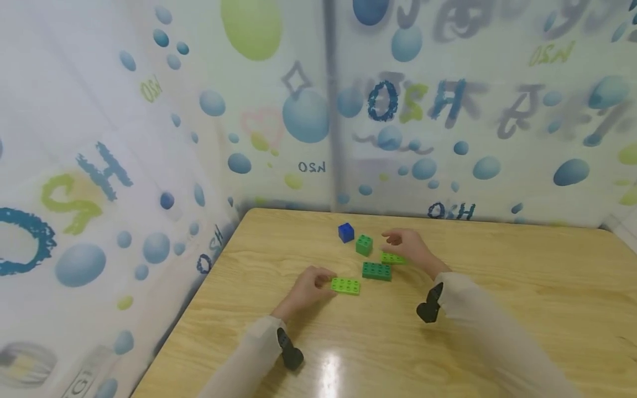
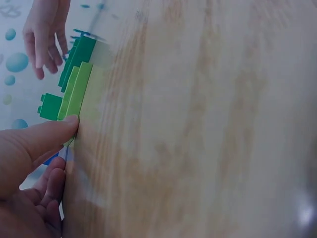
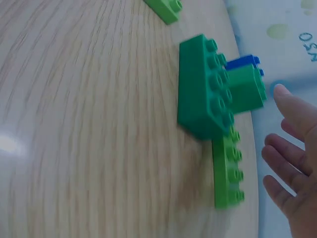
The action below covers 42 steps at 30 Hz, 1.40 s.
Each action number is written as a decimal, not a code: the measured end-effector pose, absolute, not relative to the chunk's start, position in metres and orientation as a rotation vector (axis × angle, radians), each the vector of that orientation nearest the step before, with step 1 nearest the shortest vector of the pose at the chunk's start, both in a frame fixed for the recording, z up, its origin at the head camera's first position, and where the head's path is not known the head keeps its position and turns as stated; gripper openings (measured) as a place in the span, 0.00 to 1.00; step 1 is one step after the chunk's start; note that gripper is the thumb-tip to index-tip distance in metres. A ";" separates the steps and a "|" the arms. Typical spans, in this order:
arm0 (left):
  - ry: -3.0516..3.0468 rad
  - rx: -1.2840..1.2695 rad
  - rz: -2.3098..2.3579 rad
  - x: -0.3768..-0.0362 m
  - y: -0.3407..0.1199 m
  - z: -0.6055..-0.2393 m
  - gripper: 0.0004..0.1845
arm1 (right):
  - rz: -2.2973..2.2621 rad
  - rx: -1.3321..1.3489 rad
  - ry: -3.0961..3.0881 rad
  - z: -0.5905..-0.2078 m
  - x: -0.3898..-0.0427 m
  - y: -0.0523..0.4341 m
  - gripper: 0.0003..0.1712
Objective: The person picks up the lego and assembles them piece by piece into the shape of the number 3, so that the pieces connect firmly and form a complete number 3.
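Head view shows our left hand [image 1: 307,288] pinching the near lime brick [image 1: 346,286] on the table [image 1: 547,276] while our right hand [image 1: 411,247], relaxed and empty, hangs near the far lime brick [image 1: 392,258], where a low sweep could, we judge, knock the dark-green brick [image 1: 376,271] beside it askew.

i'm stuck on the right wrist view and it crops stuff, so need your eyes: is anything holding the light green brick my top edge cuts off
Observer: Yes, the left hand pinches one end of that light green brick.
Operator: ok how many studs does it have, i barely see any
Observer: Eight, in two rows of four, by the head view.
Operator: and the blue block, mostly hidden for me, what shape is it
Observer: Roughly a cube, as the head view shows it.
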<state>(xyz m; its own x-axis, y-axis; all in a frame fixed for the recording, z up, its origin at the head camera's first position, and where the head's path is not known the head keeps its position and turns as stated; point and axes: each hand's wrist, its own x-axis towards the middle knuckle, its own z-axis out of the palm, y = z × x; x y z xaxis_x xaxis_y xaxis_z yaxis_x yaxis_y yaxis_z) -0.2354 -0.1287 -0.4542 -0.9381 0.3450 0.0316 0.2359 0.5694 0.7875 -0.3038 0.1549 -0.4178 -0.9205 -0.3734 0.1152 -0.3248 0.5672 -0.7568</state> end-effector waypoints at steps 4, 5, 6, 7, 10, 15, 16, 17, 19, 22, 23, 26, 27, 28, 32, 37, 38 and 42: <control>2.680 0.498 1.313 -0.235 -0.128 -0.456 0.19 | -1.315 -0.566 2.734 -0.422 -0.309 0.135 0.29; 2.681 0.504 1.315 -0.235 -0.128 -0.456 0.19 | -1.319 -0.553 2.729 -0.423 -0.310 0.131 0.30; 2.676 0.494 1.320 -0.235 -0.128 -0.456 0.19 | -1.323 -0.537 2.721 -0.424 -0.311 0.128 0.30; 2.671 0.488 1.321 -0.234 -0.128 -0.456 0.19 | -1.326 -0.524 2.713 -0.425 -0.311 0.125 0.31; 2.662 0.477 1.326 -0.234 -0.129 -0.455 0.19 | -1.321 -0.508 2.710 -0.428 -0.313 0.118 0.31; 2.665 0.462 1.320 -0.234 -0.128 -0.454 0.19 | -1.325 -0.489 2.732 -0.432 -0.315 0.112 0.28; 2.666 0.466 1.321 -0.234 -0.128 -0.454 0.20 | -1.333 -0.482 2.733 -0.432 -0.315 0.112 0.27; 2.667 0.472 1.321 -0.234 -0.128 -0.454 0.20 | -1.338 -0.469 2.734 -0.432 -0.315 0.112 0.26; 2.668 0.478 1.326 -0.234 -0.128 -0.453 0.20 | -1.344 -0.449 2.739 -0.431 -0.315 0.111 0.25; 2.671 0.485 1.334 -0.235 -0.128 -0.454 0.19 | -1.353 -0.434 2.735 -0.430 -0.315 0.111 0.23; 2.671 0.486 1.336 -0.235 -0.127 -0.454 0.19 | -1.351 -0.435 2.738 -0.429 -0.315 0.111 0.23; 2.672 0.475 1.332 -0.235 -0.128 -0.453 0.19 | -1.349 -0.473 2.747 -0.428 -0.313 0.110 0.23; 2.671 0.471 1.334 -0.234 -0.128 -0.453 0.19 | -1.351 -0.489 2.749 -0.427 -0.312 0.109 0.23; 2.669 0.465 1.331 -0.234 -0.128 -0.453 0.19 | -1.351 -0.509 2.755 -0.426 -0.311 0.110 0.23; 2.672 0.455 1.327 -0.233 -0.129 -0.452 0.18 | -1.343 -0.638 2.770 -0.416 -0.301 0.110 0.22; 2.686 0.475 1.330 -0.234 -0.130 -0.453 0.18 | -1.291 -0.838 2.775 -0.407 -0.288 0.109 0.22; 2.686 0.483 1.330 -0.235 -0.130 -0.453 0.19 | -1.285 -0.860 2.765 -0.406 -0.285 0.109 0.22; 2.692 0.514 1.333 -0.235 -0.129 -0.455 0.19 | -1.244 -0.919 2.748 -0.404 -0.274 0.108 0.22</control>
